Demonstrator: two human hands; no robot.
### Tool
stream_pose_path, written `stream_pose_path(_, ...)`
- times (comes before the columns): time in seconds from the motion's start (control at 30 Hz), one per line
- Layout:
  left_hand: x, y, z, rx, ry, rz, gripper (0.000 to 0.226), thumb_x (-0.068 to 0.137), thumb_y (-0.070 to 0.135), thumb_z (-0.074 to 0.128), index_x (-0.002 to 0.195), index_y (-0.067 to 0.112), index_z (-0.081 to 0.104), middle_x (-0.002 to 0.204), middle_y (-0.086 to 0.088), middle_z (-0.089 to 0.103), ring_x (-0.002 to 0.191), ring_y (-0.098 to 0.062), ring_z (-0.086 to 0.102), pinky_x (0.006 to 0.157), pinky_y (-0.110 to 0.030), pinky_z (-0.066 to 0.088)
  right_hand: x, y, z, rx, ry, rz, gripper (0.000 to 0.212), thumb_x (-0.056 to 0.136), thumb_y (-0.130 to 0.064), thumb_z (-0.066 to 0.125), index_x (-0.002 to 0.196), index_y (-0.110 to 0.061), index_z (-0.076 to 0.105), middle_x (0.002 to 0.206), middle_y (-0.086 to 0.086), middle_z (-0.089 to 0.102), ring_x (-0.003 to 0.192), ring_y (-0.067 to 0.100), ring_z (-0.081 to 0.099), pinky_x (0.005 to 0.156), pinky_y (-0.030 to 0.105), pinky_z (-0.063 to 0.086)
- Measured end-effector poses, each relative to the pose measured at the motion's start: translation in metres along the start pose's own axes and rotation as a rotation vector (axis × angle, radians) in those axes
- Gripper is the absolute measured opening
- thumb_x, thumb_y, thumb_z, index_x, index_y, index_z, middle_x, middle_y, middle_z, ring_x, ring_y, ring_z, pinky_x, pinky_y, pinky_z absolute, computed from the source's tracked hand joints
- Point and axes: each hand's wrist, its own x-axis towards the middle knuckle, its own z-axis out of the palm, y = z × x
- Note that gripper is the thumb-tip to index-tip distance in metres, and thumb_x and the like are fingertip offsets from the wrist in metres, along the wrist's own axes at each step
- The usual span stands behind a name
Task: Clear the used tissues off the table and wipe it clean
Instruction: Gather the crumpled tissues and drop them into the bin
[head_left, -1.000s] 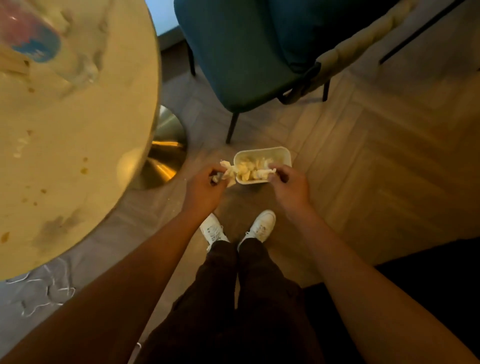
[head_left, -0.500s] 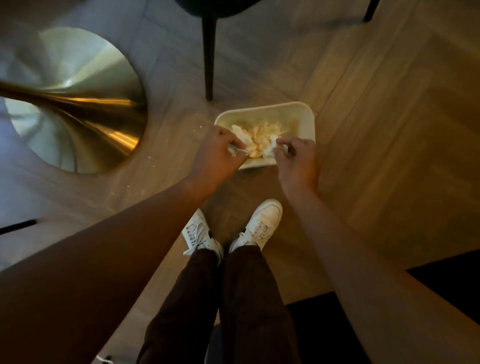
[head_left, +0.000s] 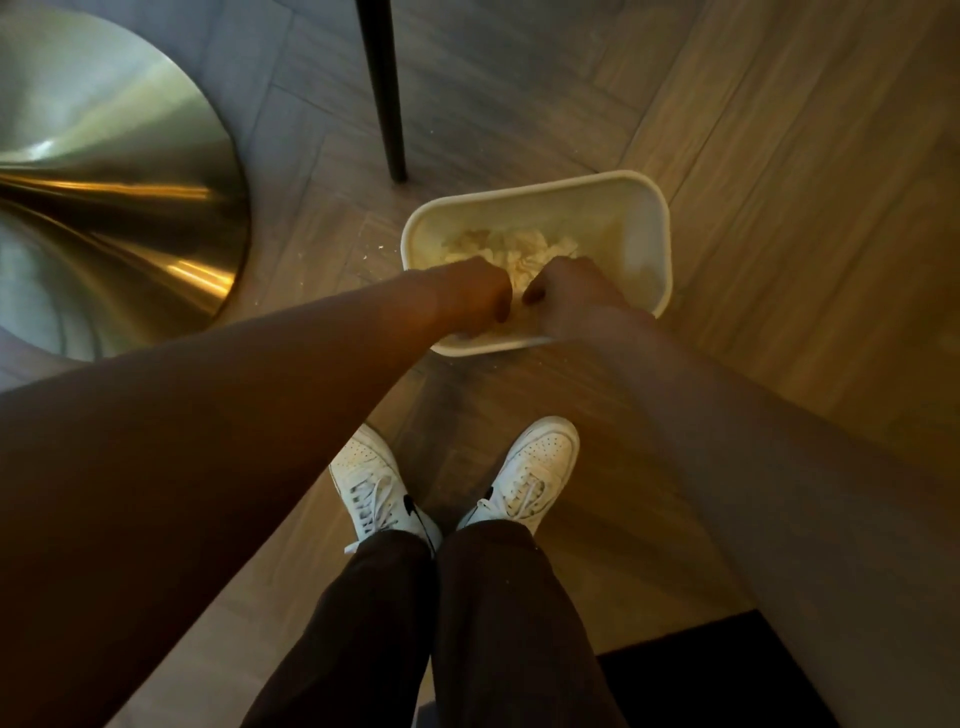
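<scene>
Tissues (head_left: 511, 248) lie in the bin (head_left: 655, 218) (just beyond both fists).

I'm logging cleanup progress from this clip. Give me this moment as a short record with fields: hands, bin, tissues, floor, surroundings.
hands: left hand and right hand both reach into the bin, fingers curled; what they hold cannot be seen
bin: white bin on the floor, ahead of the shoes
tissues: crumpled tissues piled inside the bin
floor: crumbs left of the bin
surroundings: brass table base at left, dark chair leg behind the bin
</scene>
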Motion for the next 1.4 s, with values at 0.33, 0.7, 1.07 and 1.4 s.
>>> stream_pose_path(0.33,-0.070,0.004,-0.031,-0.219,0.216,-0.055,0.040,0.101,0.015,0.054,0.139,0.028,0.056,0.141,-0.002,0.054,0.122,-0.022,0.056,0.098,-0.034,0.046,-0.070,-0.003,-0.042,0.290,0.157,-0.043,0.036,0.099,-0.015,0.052,0.133,-0.019,0.064,0.139,0.008,0.060,0.125,0.025,0.057,0.101,0.032,0.045)
stream_pose_path(0.7,-0.320,0.072,-0.133,-0.428,0.578,-0.008,0.021,0.100,0.029,0.057,0.120,0.028,0.065,0.122,0.004,0.065,0.107,-0.009,0.061,0.093,-0.031,0.053,-0.326,-0.084,-0.176,0.672,0.362,-0.103,0.023,0.101,-0.028,0.058,0.121,-0.028,0.069,0.118,-0.005,0.066,0.101,0.004,0.060,0.078,0.025,0.053)
stream_pose_path(1.07,-0.555,0.104,-0.185,-0.585,1.019,-0.037,0.012,0.099,0.021,0.061,0.108,0.024,0.067,0.112,0.005,0.067,0.100,-0.006,0.059,0.088,-0.022,0.043,-0.494,-0.207,-0.235,0.714,0.453,-0.276,0.028,0.101,-0.027,0.059,0.127,-0.022,0.067,0.123,-0.004,0.068,0.111,0.010,0.060,0.095,0.029,0.050)
stream_pose_path(1.4,-0.671,0.011,-0.148,-0.569,1.161,-0.074,0.012,0.097,0.023,0.062,0.108,0.028,0.065,0.113,0.005,0.068,0.101,-0.012,0.063,0.089,-0.028,0.049,-0.547,-0.329,-0.204,0.486,0.363,-0.380,0.030,0.102,-0.031,0.057,0.129,-0.017,0.062,0.125,0.008,0.066,0.116,0.022,0.062,0.104,0.042,0.049)
